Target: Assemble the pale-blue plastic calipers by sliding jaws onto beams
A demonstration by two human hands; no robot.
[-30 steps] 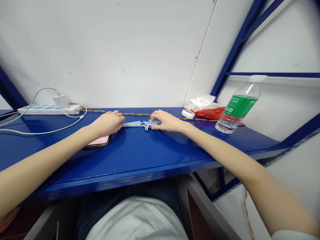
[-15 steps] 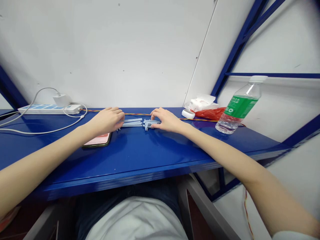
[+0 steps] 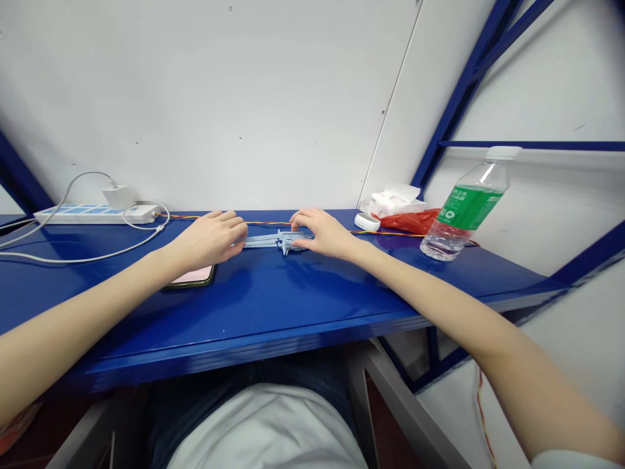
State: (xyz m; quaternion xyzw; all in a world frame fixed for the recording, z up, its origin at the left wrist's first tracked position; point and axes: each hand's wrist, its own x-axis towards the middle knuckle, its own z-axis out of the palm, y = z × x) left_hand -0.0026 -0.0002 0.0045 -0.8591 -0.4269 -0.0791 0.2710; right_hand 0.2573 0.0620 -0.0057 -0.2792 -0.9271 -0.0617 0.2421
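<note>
A pale blue plastic caliper [image 3: 273, 241] lies flat near the back edge of the blue table [image 3: 254, 306], between the two hands. Its beam points left, and its jaws point toward the person.

The left hand [image 3: 208, 241] sits over the beam's end, and the right hand [image 3: 325, 236] is at the caliper's head, with the thumb [image 3: 295, 243] against it. Neither grip is clear: the fingers curve around the caliper, but I cannot tell whether either hand is clamped on it.

Compared with the earlier frame, the two bars at the left of the caliper lie closer together, and the left hand has shifted right, further along the beam. The right fingers are spread wider.

A phone [image 3: 193, 277] lies under the left wrist. A power strip [image 3: 88, 214] sits at the back left corner, and a water bottle [image 3: 463, 212] stands at the right.
</note>
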